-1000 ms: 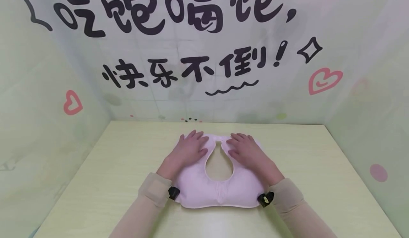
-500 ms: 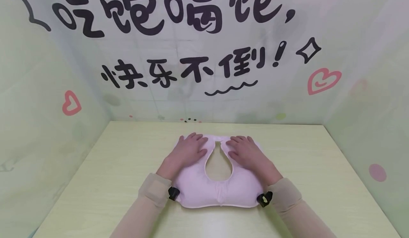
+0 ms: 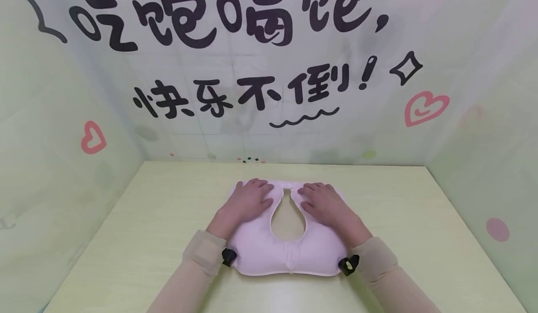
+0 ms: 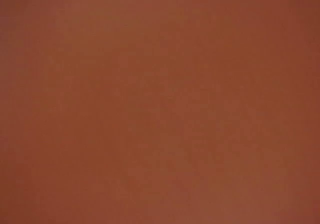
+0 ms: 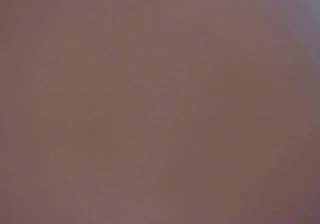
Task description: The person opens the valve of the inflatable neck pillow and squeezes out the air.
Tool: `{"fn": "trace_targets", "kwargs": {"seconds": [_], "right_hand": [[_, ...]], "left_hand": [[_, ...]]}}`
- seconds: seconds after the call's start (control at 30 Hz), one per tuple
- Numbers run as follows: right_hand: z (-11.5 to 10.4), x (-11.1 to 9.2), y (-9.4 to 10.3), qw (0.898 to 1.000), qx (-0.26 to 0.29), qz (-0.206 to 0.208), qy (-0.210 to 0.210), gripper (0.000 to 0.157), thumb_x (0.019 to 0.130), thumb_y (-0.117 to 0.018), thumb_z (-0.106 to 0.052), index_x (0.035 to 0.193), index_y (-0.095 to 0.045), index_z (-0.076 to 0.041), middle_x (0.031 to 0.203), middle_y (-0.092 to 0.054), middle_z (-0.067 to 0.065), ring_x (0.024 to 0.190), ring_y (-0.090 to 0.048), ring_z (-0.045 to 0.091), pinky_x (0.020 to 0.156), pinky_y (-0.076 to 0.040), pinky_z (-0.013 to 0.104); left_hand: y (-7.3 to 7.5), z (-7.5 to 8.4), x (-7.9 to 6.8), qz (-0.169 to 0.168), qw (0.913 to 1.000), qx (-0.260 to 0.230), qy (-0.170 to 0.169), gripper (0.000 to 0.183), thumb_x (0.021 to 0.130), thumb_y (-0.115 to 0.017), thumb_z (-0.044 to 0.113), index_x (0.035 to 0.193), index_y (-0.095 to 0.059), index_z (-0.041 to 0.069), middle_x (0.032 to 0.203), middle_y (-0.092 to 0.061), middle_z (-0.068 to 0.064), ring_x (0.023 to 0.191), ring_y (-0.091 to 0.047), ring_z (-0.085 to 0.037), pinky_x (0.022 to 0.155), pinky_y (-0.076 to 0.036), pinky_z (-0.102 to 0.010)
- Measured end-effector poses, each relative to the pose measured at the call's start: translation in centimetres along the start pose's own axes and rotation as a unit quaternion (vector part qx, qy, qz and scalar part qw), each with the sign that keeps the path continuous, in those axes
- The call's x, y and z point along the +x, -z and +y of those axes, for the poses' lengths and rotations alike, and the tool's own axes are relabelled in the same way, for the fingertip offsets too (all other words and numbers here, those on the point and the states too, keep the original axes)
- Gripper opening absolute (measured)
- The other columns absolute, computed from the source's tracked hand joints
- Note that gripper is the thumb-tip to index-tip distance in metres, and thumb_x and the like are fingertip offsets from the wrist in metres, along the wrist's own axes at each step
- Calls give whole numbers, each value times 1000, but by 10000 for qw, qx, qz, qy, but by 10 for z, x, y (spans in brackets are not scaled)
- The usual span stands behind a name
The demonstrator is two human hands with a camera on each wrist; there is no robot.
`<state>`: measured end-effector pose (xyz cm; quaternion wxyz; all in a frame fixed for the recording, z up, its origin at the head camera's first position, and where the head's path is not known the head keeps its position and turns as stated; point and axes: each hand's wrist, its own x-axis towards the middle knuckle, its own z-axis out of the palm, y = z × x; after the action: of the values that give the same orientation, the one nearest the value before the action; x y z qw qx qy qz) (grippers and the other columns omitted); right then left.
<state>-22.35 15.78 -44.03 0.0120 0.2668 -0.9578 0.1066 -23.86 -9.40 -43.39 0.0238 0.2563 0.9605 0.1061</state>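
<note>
A pink U-shaped neck pillow lies flat in the head view, its rounded side towards the person and its two ends meeting at the far side around a teardrop-shaped hole. On the pillow's left arm rests my left hand, palm down with the fingers spread. My right hand lies the same way on the right arm of the pillow, fingers pointing to the far end. Both wrist views are filled by a blurred, brownish-red surface right against the lens, so they show no detail.
The pillow is on a pale wooden table. A printed backdrop with dark lettering and pink hearts stands behind the table and along both sides. A small black device sits at the left wrist, another black device at the right.
Both hands stay on the neck pillow; the fingers have lowered slightly at the far end. The whole head view has shifted a little.
</note>
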Motion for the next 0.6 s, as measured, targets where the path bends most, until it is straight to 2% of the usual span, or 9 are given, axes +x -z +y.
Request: {"fn": "trace_targets", "kwargs": {"seconds": [0.33,0.43,0.6], "right_hand": [[1,-2,-5,10000,-36,2,-45,39,103,-60,-25,136,-62,-3,143,-56,21,135,-49,41,108,-38,62],[1,-5,-2,9999,-35,63,-71,40,104,-60,-25,138,-60,-4,147,-52,23,138,-45,41,109,-36,64],[-2,-12,4,9989,30,468,14,42,103,-61,-26,139,-60,-4,150,-49,24,140,-42,42,110,-33,66]], "left_hand": [[3,2,0,6,10000,-23,-82,46,104,-59,32,145,-59,9,147,-56,-14,140,-46,-37,109,-34,-67],[5,0,-1,244,9995,43,-196,40,104,-59,28,139,-64,9,142,-60,-13,135,-51,-34,107,-38,-66],[12,-1,-9,794,9960,238,-329,33,102,-61,23,131,-69,8,137,-63,-13,132,-54,-32,106,-39,-65]]}}
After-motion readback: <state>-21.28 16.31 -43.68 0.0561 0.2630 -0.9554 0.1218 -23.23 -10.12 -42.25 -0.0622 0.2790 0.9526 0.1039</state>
